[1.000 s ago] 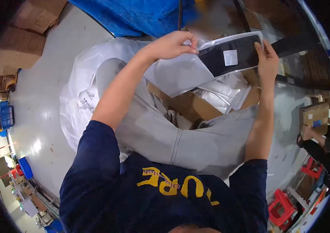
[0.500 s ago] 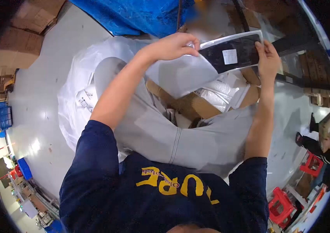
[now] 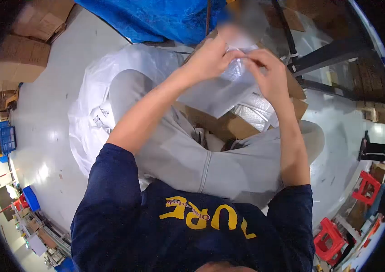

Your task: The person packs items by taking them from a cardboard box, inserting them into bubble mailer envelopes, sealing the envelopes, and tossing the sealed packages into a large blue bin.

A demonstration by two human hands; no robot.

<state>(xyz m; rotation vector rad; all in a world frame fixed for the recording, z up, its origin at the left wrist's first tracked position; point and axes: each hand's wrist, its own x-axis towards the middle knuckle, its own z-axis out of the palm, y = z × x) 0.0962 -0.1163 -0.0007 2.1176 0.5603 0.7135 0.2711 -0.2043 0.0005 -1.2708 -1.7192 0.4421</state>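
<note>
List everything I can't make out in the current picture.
Head view: the right hand's exact grip; its fingertips crowd the left hand's.
Head view: part of the cardboard box, covered by the translucent bag and grey-clad legs.
Head view: print on the white packet at left, too small.
Head view: whatever the blurred patch covers.

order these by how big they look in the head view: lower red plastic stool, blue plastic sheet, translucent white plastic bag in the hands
1. Blue plastic sheet, cut off at the top edge
2. Translucent white plastic bag, partly hidden
3. Lower red plastic stool, farther off
</note>
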